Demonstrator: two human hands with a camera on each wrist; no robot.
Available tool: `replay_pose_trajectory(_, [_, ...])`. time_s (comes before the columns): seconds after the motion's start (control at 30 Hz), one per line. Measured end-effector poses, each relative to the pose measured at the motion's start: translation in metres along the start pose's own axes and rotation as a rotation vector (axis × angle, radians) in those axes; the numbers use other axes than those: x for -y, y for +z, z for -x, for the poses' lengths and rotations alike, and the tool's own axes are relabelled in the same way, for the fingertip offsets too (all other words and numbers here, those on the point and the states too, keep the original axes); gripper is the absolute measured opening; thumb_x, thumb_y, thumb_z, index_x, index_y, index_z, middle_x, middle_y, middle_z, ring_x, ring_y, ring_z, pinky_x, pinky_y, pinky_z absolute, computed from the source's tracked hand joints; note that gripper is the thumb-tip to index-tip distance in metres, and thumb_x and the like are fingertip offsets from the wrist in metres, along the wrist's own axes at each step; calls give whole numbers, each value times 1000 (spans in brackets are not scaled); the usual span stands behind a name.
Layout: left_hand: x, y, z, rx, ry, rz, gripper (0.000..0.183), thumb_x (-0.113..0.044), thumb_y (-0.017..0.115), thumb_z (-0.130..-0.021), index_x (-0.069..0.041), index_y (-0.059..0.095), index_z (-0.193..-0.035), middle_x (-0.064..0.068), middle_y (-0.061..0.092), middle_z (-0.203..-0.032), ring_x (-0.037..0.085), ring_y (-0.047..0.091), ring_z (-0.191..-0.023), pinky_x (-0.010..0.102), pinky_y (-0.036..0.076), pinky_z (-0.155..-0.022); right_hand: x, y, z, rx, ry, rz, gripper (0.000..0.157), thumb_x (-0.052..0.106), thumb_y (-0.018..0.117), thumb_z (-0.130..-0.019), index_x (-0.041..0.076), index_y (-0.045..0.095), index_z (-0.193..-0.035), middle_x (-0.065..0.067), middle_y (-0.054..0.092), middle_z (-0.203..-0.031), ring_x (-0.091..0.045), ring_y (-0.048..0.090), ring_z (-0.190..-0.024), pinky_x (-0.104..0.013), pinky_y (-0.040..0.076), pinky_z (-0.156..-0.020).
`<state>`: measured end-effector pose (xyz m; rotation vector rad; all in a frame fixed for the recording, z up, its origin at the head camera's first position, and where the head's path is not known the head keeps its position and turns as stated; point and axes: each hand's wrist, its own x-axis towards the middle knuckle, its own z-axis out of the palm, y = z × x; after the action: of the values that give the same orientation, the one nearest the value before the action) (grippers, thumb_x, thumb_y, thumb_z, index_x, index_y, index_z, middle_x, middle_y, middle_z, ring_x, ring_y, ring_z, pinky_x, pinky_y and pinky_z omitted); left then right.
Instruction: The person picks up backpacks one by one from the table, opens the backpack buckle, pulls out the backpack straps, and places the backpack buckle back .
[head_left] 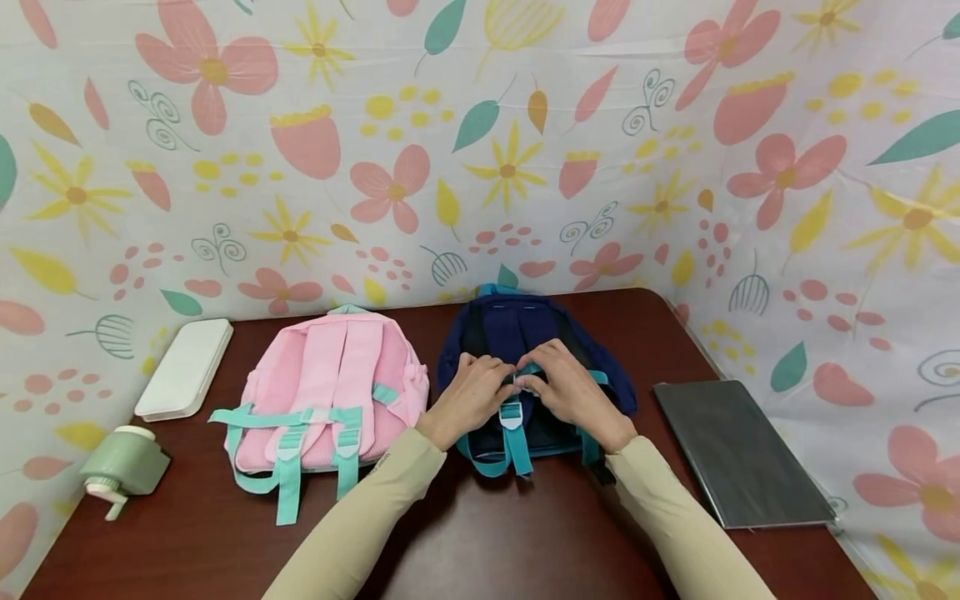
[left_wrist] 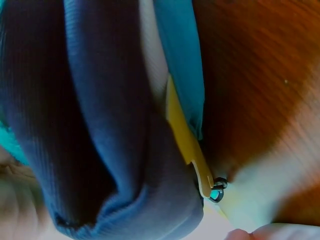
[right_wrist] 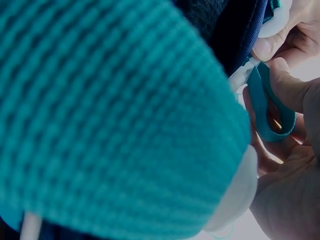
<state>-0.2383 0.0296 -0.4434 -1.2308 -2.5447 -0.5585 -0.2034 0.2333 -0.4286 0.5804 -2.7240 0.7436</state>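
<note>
A navy backpack [head_left: 517, 325] with teal straps lies on the table, strap side up. Over its middle, my left hand [head_left: 472, 387] and right hand [head_left: 566, 383] meet fingertip to fingertip. Between them is a small white buckle [right_wrist: 242, 75], partly covered by fingers. My left thumb and fingers pinch one side of it. A folded loop of teal webbing [right_wrist: 272, 120] runs through my right hand, whose thumb and fingers pinch the buckle's other side. Below the hands hangs a teal shoulder strap with a white adjuster [head_left: 511, 415]. The navy fabric fills much of the left wrist view.
To the left lies a pink backpack [head_left: 322, 367] with mint straps. Beyond it are a white box [head_left: 185, 367] and a green hand-cranked device [head_left: 127, 462]. A dark flat folder [head_left: 742, 454] lies at the right table edge. Flowered cloth [head_left: 480, 167] hangs behind.
</note>
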Motion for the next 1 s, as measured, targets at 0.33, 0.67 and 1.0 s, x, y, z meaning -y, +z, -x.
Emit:
replay_pose_trajectory(0.33, [-1,-1,-2,36,-29,4,28,-26,68,-109,-8,78,-128,7,78,-111,25,71,-107,43,45,-94,-1,-1,-1,20,25,-28,17,14,74,-103,4,75,-117,-13,78,-117,-29,61,-112,-43,54,-89])
replay_pose_trajectory(0.67, [0,1,-1,37,-35,32,29,-26,69,-108,-6,77,-128,8,77,-109,27,71,-104,44,45,-93,-2,-1,-1,17,23,-60,16,14,72,-104,3,75,-116,-14,78,-116,-31,62,-110,-44,53,-89])
replay_pose_trajectory(1.0, [5,6,0,7,-2,28,30,-25,69,-109,-4,77,-128,8,78,-109,26,71,-104,43,45,-91,-6,-1,-1,17,31,-79,15,15,67,-107,4,73,-117,-12,76,-110,-28,61,-102,-39,50,-84])
